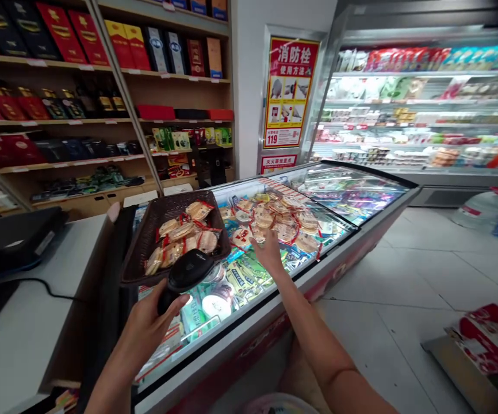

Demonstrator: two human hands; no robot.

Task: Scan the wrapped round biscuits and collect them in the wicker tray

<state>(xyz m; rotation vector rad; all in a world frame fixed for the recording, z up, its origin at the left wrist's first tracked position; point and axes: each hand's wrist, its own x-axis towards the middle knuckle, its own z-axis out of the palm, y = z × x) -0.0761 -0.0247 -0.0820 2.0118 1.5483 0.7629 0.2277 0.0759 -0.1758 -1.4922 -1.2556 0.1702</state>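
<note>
Left hand (148,316), grip wrapped round scanner (191,270), basket (161,211) beyond, right hand (269,254) at packets (284,217) atop freezer (355,247), its grip hard to tell.

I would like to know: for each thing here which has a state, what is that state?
Scanner: held by its handle in the left hand
Right hand: at the packet pile; contact unclear
Packet pile: heaped loosely on the freezer
Basket: partly filled with wrapped packets
Freezer: lit inside, stocked; glass in place under the pile
Wall fridge: lit, shelves stocked
</note>
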